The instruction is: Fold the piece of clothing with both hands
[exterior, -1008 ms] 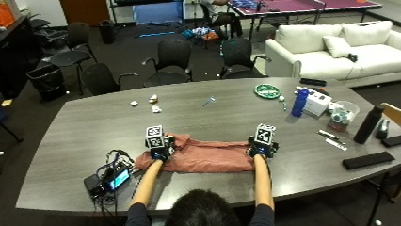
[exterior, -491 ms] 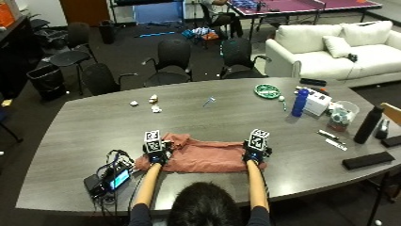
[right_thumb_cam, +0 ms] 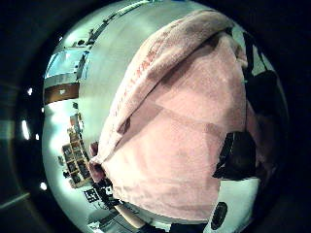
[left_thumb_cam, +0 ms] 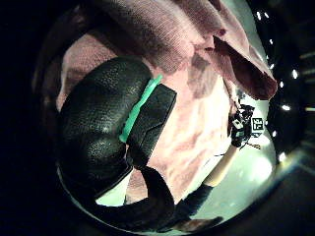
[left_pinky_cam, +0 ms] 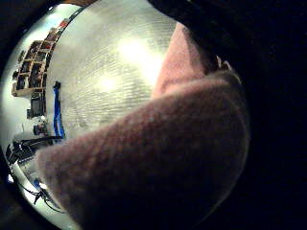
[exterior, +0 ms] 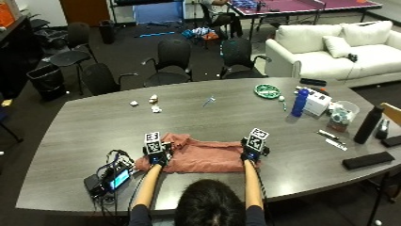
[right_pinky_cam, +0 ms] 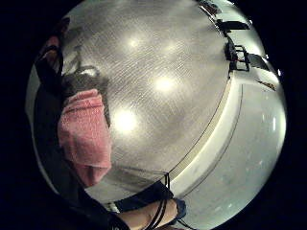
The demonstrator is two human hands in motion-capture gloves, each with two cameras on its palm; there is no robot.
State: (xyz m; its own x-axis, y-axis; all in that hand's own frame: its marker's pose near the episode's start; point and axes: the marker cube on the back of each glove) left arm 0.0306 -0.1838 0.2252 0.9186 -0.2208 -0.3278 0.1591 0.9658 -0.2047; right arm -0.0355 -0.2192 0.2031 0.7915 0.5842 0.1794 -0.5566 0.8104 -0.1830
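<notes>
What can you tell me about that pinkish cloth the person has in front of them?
The piece of clothing is a dusty pink, soft knitted-looking fabric, lying mostly flat and wrinkled on the grey table near the person's edge. It stretches sideways between the two gloved hands: the left hand holds its left end and the right hand its right end. The palm views show fabric draped and bunched close against both palms, with an edge lifted off the table. What garment it is cannot be told.

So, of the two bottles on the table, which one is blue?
The blue bottle is the shorter one, standing beside the white box on the person's right. The other, the black bottle, is taller and stands nearer the table's edge.
</notes>
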